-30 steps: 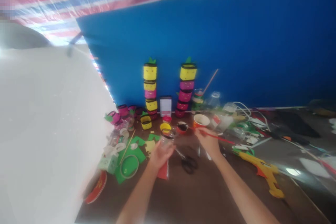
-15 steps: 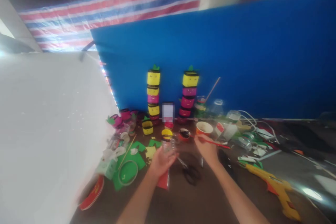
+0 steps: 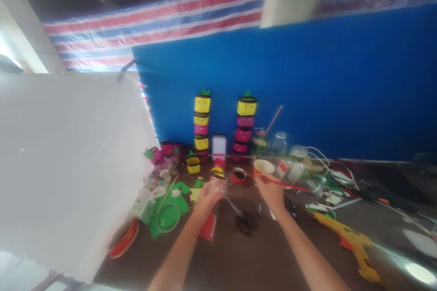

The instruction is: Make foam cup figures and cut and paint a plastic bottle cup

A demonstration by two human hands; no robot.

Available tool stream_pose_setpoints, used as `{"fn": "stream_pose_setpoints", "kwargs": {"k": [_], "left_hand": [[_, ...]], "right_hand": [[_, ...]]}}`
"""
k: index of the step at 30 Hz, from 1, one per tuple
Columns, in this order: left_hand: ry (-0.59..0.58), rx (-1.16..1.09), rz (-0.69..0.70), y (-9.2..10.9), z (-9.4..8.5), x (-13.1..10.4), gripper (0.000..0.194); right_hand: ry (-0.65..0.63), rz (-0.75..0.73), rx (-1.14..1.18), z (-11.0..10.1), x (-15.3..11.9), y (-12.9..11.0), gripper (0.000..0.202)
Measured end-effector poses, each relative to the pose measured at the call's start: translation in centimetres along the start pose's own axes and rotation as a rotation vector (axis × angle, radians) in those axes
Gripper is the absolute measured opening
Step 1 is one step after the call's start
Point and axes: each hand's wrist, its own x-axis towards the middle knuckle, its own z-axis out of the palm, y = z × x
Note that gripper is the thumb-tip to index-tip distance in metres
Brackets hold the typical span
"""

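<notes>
My left hand [image 3: 206,199] is closed around a clear plastic jar [image 3: 218,185] whose upper rim has a yellow and black band. Its fingers wrap the lower part of the jar. My right hand [image 3: 271,193] pinches a slim red paintbrush [image 3: 293,186]. The brush's left end points at a small red cup [image 3: 238,175] with something dark inside; whether it touches the cup is too blurred to tell. An orange-rimmed paper bowl [image 3: 264,167] stands just behind my right hand. Black-handled scissors [image 3: 245,223] lie between my forearms.
Two stacks of yellow and pink face pots [image 3: 202,120] [image 3: 244,134] stand against the blue board [image 3: 324,86]. Green sheets [image 3: 169,211] and a red sheet [image 3: 207,227] lie left. A yellow glue gun [image 3: 348,236], clear bottles [image 3: 280,143] and scraps are on the right.
The camera view has shifted slightly. The jar in my left hand has tipped a little, and its yellow top shows less fully. My right hand still holds the paintbrush near the red cup.
</notes>
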Motion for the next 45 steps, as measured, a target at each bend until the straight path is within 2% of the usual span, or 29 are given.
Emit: {"fn": "stream_pose_setpoints", "kwargs": {"k": [2,5,9,13,17,22,28,34,41,45], "left_hand": [[0.040,0.017,0.037,0.5,0.2,0.0,0.042],[0.016,0.058,0.025,0.8,0.3,0.0,0.039],[0.044,0.048,0.047,0.2,-0.4,0.7,0.044],[0.089,0.066,0.103,-1.0,-1.5,1.7,0.048],[0.022,0.089,0.171,-1.6,-2.2,1.8,0.040],[-0.042,0.152,0.172,-1.7,-2.2,1.3,0.037],[-0.033,0.241,0.163,-2.3,-2.8,1.4,0.039],[-0.007,0.223,0.136,-2.5,-3.2,1.5,0.040],[-0.028,0.308,0.151,-2.3,-2.8,1.3,0.043],[-0.032,0.291,0.143,-1.9,-2.3,1.0,0.042]], "right_hand": [[0.040,0.065,0.126,-0.5,-1.0,0.3,0.018],[0.043,0.153,0.328,-0.6,-2.6,0.7,0.025],[-0.016,0.215,0.547,0.1,-4.5,0.9,0.029],[-0.103,0.245,0.648,0.3,-5.8,0.9,0.023],[-0.140,0.274,0.680,-0.3,-6.5,0.7,0.017],[-0.144,0.306,0.678,-0.7,-6.9,0.2,0.015],[-0.128,0.316,0.607,-0.3,-7.3,0.2,0.021],[-0.122,0.288,0.606,-0.2,-7.5,0.3,0.021],[-0.155,0.253,0.488,-0.3,-7.6,1.6,0.020],[-0.144,0.286,0.505,-0.3,-7.7,2.0,0.019]]}}
